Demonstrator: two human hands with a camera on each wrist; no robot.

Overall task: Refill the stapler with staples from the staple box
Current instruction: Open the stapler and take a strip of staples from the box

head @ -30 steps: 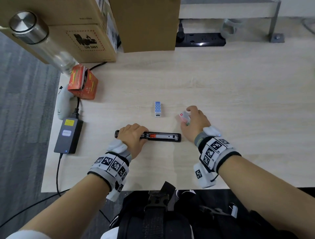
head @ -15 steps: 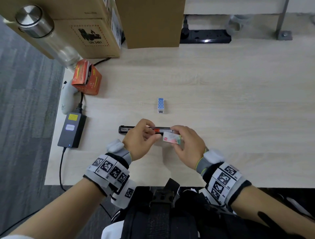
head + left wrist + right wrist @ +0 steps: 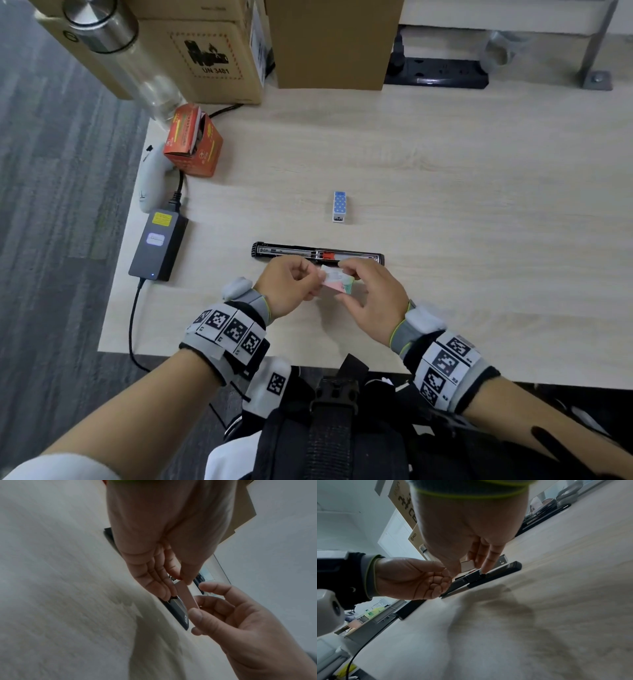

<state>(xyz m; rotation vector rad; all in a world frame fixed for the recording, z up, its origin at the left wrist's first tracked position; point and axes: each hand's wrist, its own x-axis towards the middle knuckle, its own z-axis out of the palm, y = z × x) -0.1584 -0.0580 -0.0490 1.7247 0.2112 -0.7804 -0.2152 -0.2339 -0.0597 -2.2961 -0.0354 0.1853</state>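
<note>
I am seeing my left hand (image 3: 291, 291) pinching one end of the staple box (image 3: 337, 282) while my right hand (image 3: 371, 303) is curling its fingers (image 3: 214, 601) round the other, above the desk (image 3: 479, 205). The opened stapler (image 3: 318, 254) is lying just beyond them.

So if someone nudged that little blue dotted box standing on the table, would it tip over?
Probably yes: the blue dotted box looks small and narrow, so likely light. It stands free on the table, so a push should slide or topple it.
</note>
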